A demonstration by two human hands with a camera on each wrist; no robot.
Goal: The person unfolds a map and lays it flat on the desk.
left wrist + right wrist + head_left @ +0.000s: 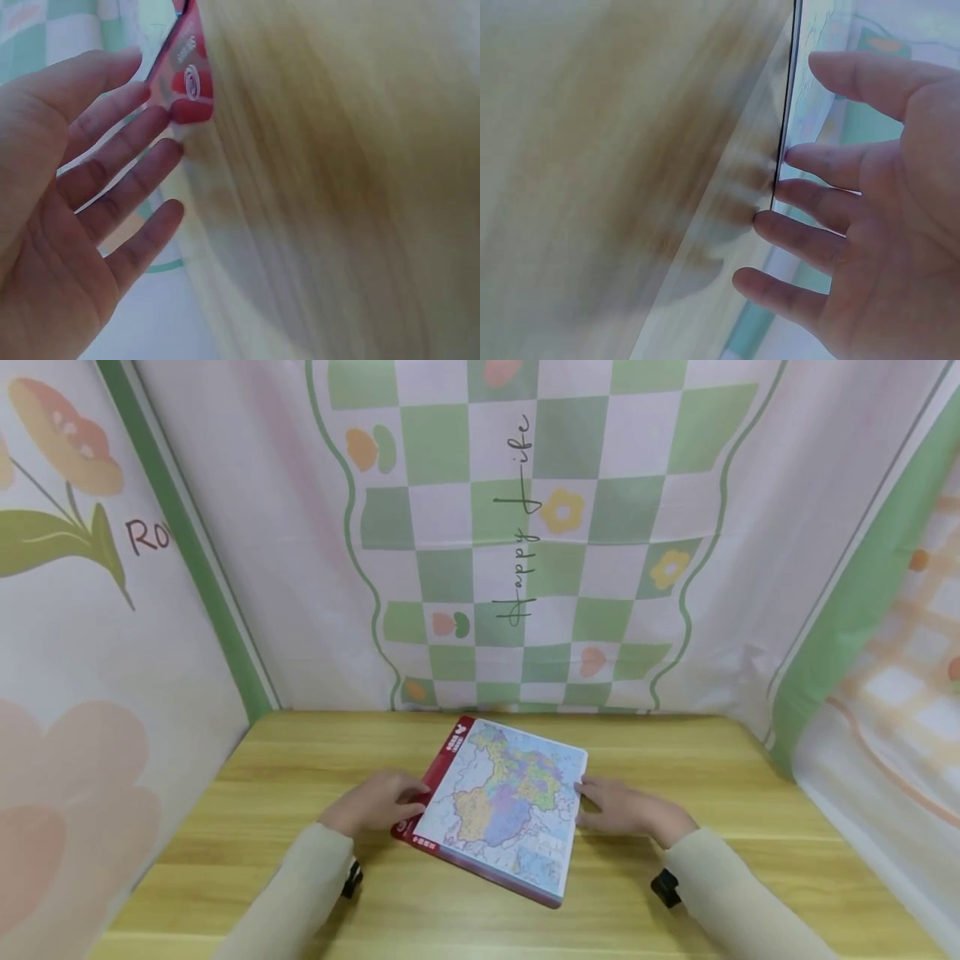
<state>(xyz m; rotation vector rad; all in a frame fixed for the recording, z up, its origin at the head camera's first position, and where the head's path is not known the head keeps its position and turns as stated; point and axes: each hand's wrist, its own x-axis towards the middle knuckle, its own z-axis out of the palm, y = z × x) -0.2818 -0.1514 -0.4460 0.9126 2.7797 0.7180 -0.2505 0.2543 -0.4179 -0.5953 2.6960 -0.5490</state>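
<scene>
A flat board printed with a colourful map (502, 789) lies at a slant on the table, a red strip (438, 760) with white lettering along its left side. At that strip rests my left hand (378, 802), its thumb and fingertips touching the edge. The left wrist view shows the fingers (124, 184) spread and fairly straight beside the red corner (191, 82). Across from it, my right hand (622, 807) touches the board's right edge with its fingertips. In the right wrist view, fingers (802, 240) reach the thin dark edge (786, 112), the thumb standing apart from them.
The wooden table (285, 768) reaches back to a hanging cloth (525, 543) with green and white checks and the words "Happy Life". Printed curtains (60, 652) close in the left and right sides. A black wrist device (666, 887) sits at each sleeve.
</scene>
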